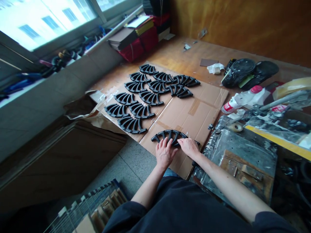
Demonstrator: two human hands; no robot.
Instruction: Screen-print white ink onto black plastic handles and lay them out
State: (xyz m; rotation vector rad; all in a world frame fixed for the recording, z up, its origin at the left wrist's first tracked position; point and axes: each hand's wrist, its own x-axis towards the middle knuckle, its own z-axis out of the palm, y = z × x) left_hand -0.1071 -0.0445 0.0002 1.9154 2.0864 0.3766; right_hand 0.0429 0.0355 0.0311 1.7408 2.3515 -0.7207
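On the near end of the flattened cardboard lies a black fan-shaped ribbed part, its curved edge facing away from me. My left hand holds this part down, its fingers bent over the near ribs. At the part's right end is my right hand, with its fingers closed. A dark tip shows beside the right knuckles, but what that hand grips is hidden. Farther back on the cardboard, several similar black ribbed parts are laid out in rows.
To the right are a plastic bottle with a red cap, a tape roll and a worn metal plate. Dark round containers stand farther back. Folders are stacked by the window. Below left is a wire rack.
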